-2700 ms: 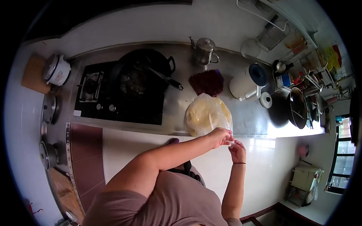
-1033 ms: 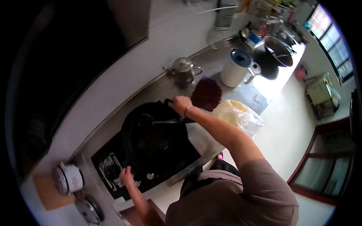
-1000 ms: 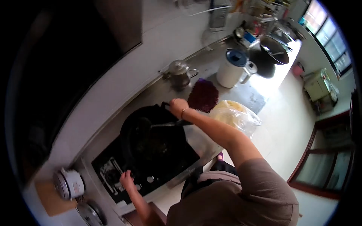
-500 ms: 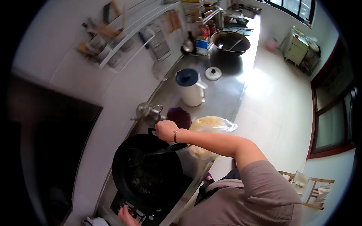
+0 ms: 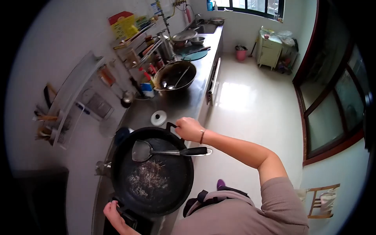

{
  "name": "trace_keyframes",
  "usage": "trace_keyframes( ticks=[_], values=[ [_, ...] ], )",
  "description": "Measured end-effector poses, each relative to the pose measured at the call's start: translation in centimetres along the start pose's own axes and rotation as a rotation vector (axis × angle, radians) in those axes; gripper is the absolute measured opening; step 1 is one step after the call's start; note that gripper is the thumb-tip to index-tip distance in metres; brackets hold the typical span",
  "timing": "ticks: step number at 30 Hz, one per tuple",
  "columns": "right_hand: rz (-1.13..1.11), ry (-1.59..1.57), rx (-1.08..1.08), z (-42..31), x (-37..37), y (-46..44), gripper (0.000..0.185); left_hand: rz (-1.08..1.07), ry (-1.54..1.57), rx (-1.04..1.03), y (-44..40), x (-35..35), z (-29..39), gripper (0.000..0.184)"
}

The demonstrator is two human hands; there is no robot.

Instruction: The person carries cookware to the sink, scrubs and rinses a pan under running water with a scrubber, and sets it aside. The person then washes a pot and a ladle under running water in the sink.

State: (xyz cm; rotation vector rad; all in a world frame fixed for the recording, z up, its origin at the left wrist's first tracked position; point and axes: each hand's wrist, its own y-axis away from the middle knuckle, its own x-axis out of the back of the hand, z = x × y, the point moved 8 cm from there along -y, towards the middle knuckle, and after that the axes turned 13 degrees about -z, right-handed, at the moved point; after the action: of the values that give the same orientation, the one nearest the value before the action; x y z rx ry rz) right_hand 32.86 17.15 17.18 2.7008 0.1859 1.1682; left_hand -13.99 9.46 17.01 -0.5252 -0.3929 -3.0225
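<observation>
A large black wok (image 5: pixel 180 172) is held up above the counter and stove, between my two hands. My right hand (image 5: pixel 189 129) is closed around its far loop handle. At the near-left rim, my left hand (image 5: pixel 112 211) grips the other handle, which is mostly hidden. Inside the wok lies a spatula (image 5: pixel 142 150) with a metal blade; its black handle reaches over the right rim. Pale shredded bits (image 5: pixel 148 178) are spread over the wok's bottom. Part of the stove (image 5: pixel 129 220) shows beneath.
A white lid (image 5: pixel 158 118) lies on the steel counter (image 5: pixel 178 102) beyond the wok. Farther back stands a second wok (image 5: pixel 175 77) with a ladle in it. A utensil rack (image 5: pixel 74 92) juts from the left wall. The wok covers most of the kettle (image 5: pixel 123 135).
Both hands have lifted the wok off the stove and brought it up and away along the counter, over the kettle and bag. The spatula rides along inside. My view has turned.
</observation>
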Motion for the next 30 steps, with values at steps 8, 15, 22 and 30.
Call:
trace_keyframes(
  ticks=[8,15,22,30],
  values=[
    [0.198,0.030,-0.158,19.5,15.2,5.2,0.022,-0.256,0.026,-0.002,-5.4,-23.9,6.1,0.017],
    [0.261,-0.133,-0.271,37.5,24.6,4.4,0.026,-0.390,-0.014,-0.030,-12.9,-44.1,11.0,0.019],
    [0.472,-0.323,-0.340,51.5,38.0,3.8,0.018,-0.556,-0.057,-0.220,-21.9,-66.8,19.9,0.026],
    [0.607,-0.426,-0.340,71.1,50.1,1.8,0.013,-0.709,-0.006,-0.257,-28.6,-92.5,27.1,0.019]
  ],
)
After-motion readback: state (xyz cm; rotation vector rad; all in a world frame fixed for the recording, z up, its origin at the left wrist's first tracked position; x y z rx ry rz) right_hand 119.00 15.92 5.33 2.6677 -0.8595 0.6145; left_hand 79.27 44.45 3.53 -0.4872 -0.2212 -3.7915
